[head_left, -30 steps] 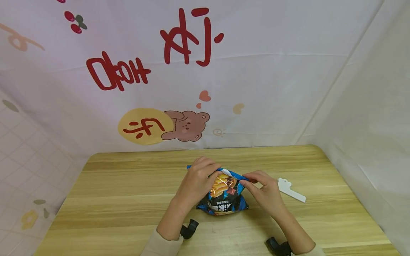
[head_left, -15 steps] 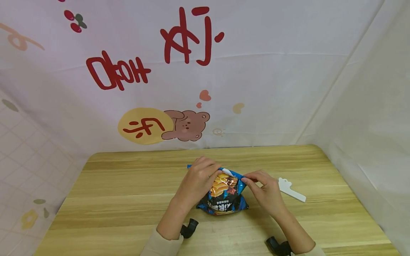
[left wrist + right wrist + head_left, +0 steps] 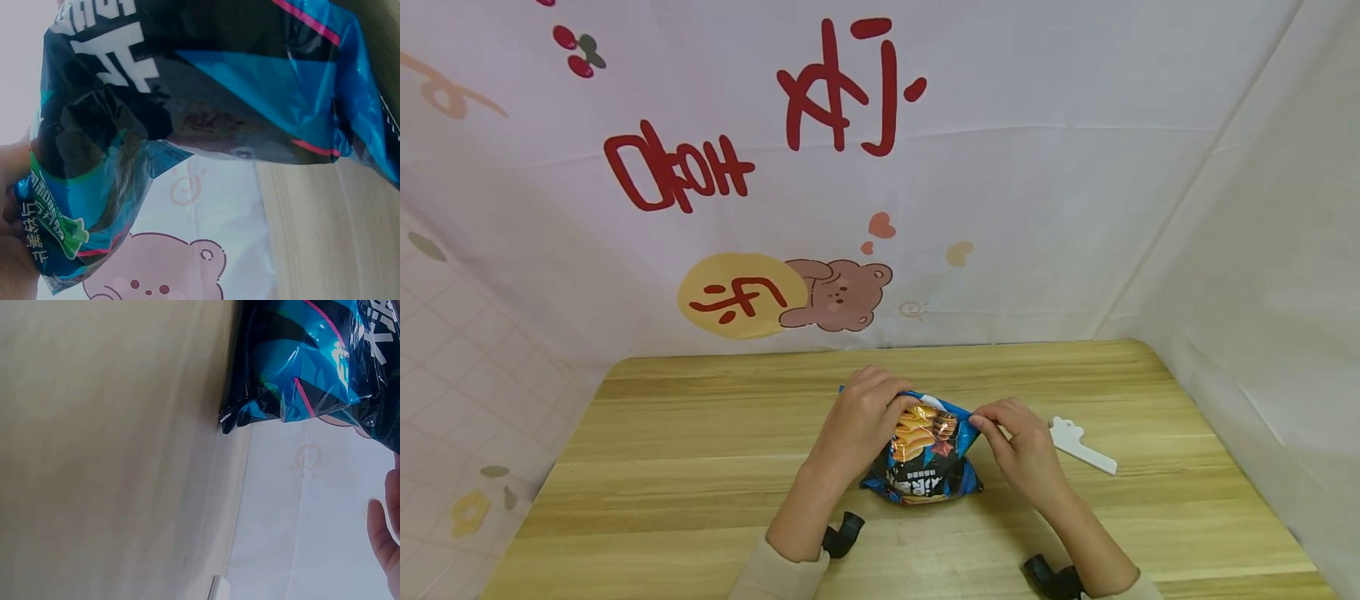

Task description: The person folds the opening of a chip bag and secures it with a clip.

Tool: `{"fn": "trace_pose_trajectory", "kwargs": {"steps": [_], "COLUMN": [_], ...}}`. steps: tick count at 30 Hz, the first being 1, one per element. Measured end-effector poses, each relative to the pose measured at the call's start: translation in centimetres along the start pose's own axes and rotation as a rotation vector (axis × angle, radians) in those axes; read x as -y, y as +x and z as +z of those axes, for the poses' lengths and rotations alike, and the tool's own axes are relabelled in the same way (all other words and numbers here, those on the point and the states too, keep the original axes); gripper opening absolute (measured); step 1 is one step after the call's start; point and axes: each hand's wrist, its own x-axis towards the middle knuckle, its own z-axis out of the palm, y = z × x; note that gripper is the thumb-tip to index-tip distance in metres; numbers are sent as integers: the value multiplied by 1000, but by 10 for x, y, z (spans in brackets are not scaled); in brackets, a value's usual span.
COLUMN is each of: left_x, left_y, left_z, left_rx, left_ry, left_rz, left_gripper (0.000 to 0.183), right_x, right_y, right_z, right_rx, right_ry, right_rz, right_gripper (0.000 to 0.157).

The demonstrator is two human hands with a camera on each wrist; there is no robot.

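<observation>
A shiny blue-and-black snack bag (image 3: 921, 458) with a picture of chips on it stands on the table, its printing upside down in the head view. My left hand (image 3: 859, 425) holds its top edge on the left, thumb in front and fingers behind. At the top right corner my right hand (image 3: 1021, 446) pinches the folded blue edge between thumb and fingers. Crinkled film of the bag (image 3: 212, 106) fills much of the left wrist view, with part of the left hand (image 3: 14, 244) at its border. In the right wrist view, fingertips (image 3: 380, 528) show below the bag (image 3: 294, 369).
To the right of the right hand lies a white bag clip (image 3: 1082, 448) with a cloud-shaped end. Black wrist-worn pieces (image 3: 844, 535) show beside both forearms. A white printed cloth (image 3: 1037, 208) hangs behind the wooden table (image 3: 700, 467).
The right thumb has shifted slightly up and right along the bag's corner. The left hand keeps its hold, and the bag and white clip stay almost where they were.
</observation>
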Motion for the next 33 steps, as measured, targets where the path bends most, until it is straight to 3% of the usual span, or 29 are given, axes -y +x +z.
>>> {"fn": "trace_pose_trajectory", "kwargs": {"steps": [13,25,33], "left_x": [1,-2,-4], "left_y": [0,-1,0], "left_z": [-1,-4,-7], "left_rx": [36,74,70], "left_ry": [43,16,-14], "left_rz": [14,-70,-162], "left_gripper": [7,6,6], "right_x": [-3,-1,0], "right_y": [-2,-4,-4], "right_z": [2,-2,-2], "right_rx": [-23,43,28], "right_ry": [-3,6,10], "right_rz": [-40,29,10], "right_gripper": [34,23,28]}}
